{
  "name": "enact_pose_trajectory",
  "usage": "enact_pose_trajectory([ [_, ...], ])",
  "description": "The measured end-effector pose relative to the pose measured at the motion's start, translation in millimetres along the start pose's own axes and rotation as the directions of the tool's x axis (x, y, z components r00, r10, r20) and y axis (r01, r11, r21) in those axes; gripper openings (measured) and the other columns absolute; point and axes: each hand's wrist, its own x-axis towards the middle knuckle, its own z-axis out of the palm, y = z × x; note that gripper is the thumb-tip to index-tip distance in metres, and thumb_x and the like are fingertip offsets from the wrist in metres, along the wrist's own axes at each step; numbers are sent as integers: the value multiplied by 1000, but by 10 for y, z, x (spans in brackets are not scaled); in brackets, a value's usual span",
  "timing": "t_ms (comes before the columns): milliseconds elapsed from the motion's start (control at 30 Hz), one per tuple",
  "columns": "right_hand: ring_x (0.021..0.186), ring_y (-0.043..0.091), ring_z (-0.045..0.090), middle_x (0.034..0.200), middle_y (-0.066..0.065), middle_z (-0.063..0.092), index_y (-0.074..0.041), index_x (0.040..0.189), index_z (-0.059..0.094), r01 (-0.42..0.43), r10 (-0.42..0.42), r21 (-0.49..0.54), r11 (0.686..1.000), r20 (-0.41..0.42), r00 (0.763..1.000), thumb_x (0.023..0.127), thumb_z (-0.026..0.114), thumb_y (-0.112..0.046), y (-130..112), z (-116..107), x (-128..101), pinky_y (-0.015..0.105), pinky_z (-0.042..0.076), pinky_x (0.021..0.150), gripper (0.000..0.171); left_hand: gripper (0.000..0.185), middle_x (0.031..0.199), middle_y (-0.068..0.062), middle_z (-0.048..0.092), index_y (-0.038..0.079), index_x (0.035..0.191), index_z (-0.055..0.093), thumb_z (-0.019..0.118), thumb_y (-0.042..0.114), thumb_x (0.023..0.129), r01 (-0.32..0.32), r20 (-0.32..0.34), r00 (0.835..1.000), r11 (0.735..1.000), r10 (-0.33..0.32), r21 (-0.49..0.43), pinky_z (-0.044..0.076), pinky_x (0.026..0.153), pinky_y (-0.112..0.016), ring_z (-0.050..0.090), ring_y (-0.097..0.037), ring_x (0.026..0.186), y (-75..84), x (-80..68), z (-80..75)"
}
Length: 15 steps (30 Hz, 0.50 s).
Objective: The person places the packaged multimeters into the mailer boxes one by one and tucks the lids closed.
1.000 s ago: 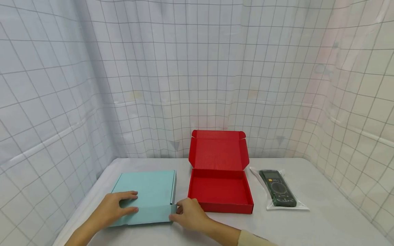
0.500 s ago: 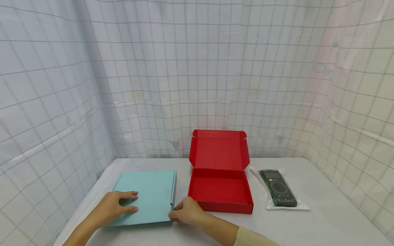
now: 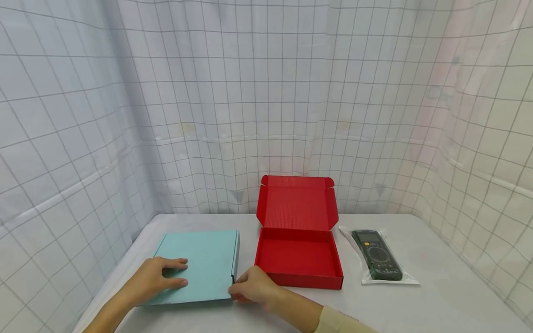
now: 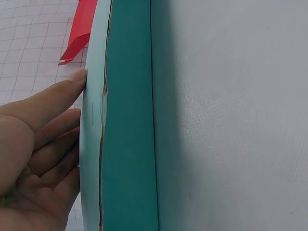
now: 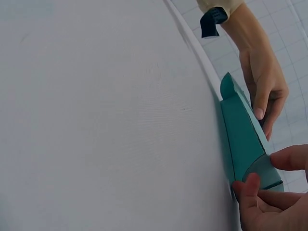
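Observation:
A closed teal cardboard box (image 3: 204,252) lies flat at the table's left. My left hand (image 3: 160,276) rests on its lid with the fingers straight; in the left wrist view that hand (image 4: 43,139) lies against the lid above the box's front wall (image 4: 127,144). My right hand (image 3: 250,287) pinches the box's front right corner, and the right wrist view shows thumb and fingers (image 5: 250,190) curled round the corner flap of the teal box (image 5: 243,134). To the right stands a red box (image 3: 297,259), open and holding nothing, its lid upright.
A dark green multimeter in a clear plastic bag (image 3: 376,261) lies right of the red box. The white table (image 3: 416,305) is enclosed at the back and both sides by gridded white sheeting (image 3: 266,115).
The teal box's front panel, sticking out toward me a second ago, is now folded down and the lid lies flat. My right hand slid slightly lower at the corner.

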Motion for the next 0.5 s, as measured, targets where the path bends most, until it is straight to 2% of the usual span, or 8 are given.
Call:
enact_pose_trajectory([
  [100,73,18,67,83,4,71,-1,98,76,16,-16,-24,1000,-4,1000,93,79,-12,4,5,6,28,60,71,12,51,131,-8,69,6,116,79,87,42,81,-10,1,1000,1000,10,0,40,105,-67,51,-49,132,-9,3,2],
  [200,69,17,66,77,3,70,-2,94,78,60,-62,-104,993,-14,998,92,79,-12,0,14,7,27,57,67,11,50,130,-8,70,5,115,79,86,42,82,-25,-4,1000,1000,25,6,41,105,-66,52,-48,131,-19,7,8],
  [367,59,15,61,62,1,66,-2,85,80,185,-195,-273,944,-9,981,90,79,-11,-12,25,-4,26,49,54,10,51,129,-9,70,5,115,79,86,42,81,-42,-19,999,999,42,20,40,104,-68,53,-49,130,-22,7,24],
  [500,53,13,59,57,0,63,0,83,79,252,-262,-315,915,10,965,90,78,-8,-1,27,-11,23,47,50,11,51,129,-9,70,4,115,79,87,41,81,-47,-27,998,999,48,21,40,104,-68,53,-50,129,-19,-4,35],
])
